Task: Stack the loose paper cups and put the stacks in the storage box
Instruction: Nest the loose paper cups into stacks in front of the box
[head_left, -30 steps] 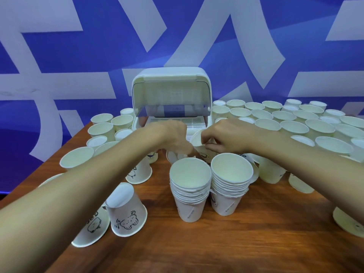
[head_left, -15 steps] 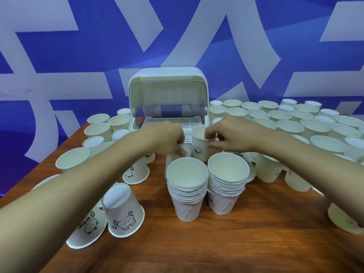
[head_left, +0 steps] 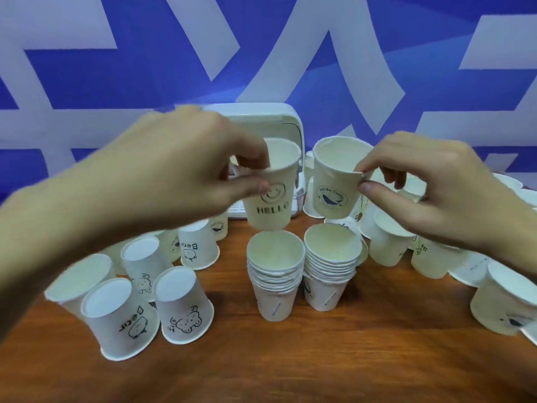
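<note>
Two stacks of white paper cups stand upright side by side mid-table: the left stack (head_left: 275, 282) and the right stack (head_left: 330, 270). My left hand (head_left: 180, 167) pinches the rim of a "HELLO" cup (head_left: 271, 196), held just above the left stack. My right hand (head_left: 430, 187) pinches the rim of a whale-print cup (head_left: 334, 184), held above the right stack. The white storage box (head_left: 287, 120) stands behind, mostly hidden by the hands and cups.
Several upside-down cups with bear prints (head_left: 183, 309) crowd the left front of the wooden table (head_left: 319, 359). More loose cups (head_left: 389, 242) lie and stand at the right, up to the table's right edge. A blue and white wall rises behind.
Both hands have lifted a cup each from near the box and brought them toward me, above the two stacks. The view has dropped closer to the table.
</note>
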